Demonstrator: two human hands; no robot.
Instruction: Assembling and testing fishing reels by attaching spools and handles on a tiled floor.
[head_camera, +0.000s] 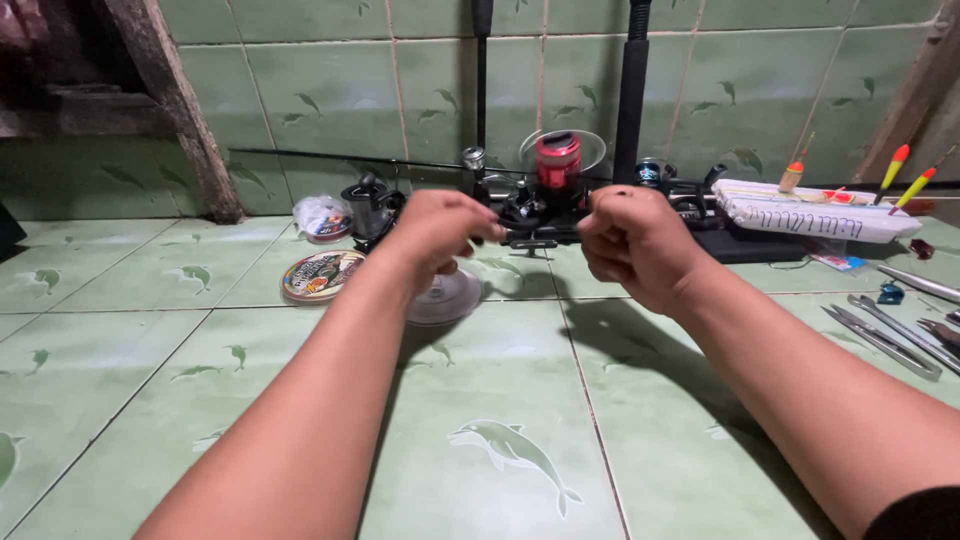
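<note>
While the green tiled floor (480, 400) carries everything, my fishing reel (545, 205) sits near the wall between my fists, steadied from both sides. My left hand (437, 232) and right hand (632, 243) are both clenched; what each grip pinches, perhaps line, I cannot tell.

Both fists, left hand (440, 235), right hand (630, 245), closed, seemingly on fishing reel (545, 200).

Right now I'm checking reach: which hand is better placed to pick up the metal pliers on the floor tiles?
Probably the right hand. The metal pliers lie at the right edge of the green floor tiles, on that hand's side. The left hand would have to cross over.
</note>
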